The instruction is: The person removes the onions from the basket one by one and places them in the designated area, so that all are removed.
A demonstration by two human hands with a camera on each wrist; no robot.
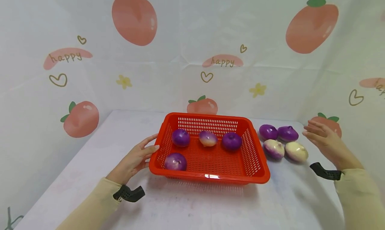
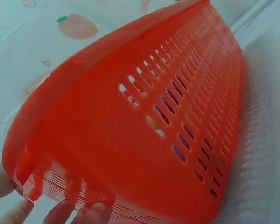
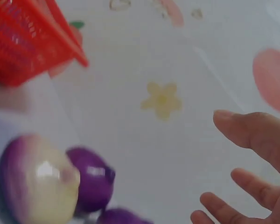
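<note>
My left hand [image 1: 133,161] grips the left end of a red plastic basket [image 1: 210,177], thumb at the rim and fingers against the slotted side, as the left wrist view shows. Inside lie several onions: a purple onion [image 1: 180,137] at back left, a purple-and-cream onion [image 1: 208,138], a dark purple onion [image 1: 231,141] and a purple onion [image 1: 175,161] at front left. Right of the basket sit two purple onions [image 1: 268,132] behind two cream-and-purple onions [image 1: 296,151]. Beside these my right hand [image 1: 331,143] hovers, fingers extended, holding nothing.
A white cloth covers the table [image 1: 192,210]. Behind it hangs a white curtain [image 1: 168,86] printed with peaches, hearts and flowers. Each wrist wears a black camera mount [image 1: 129,193].
</note>
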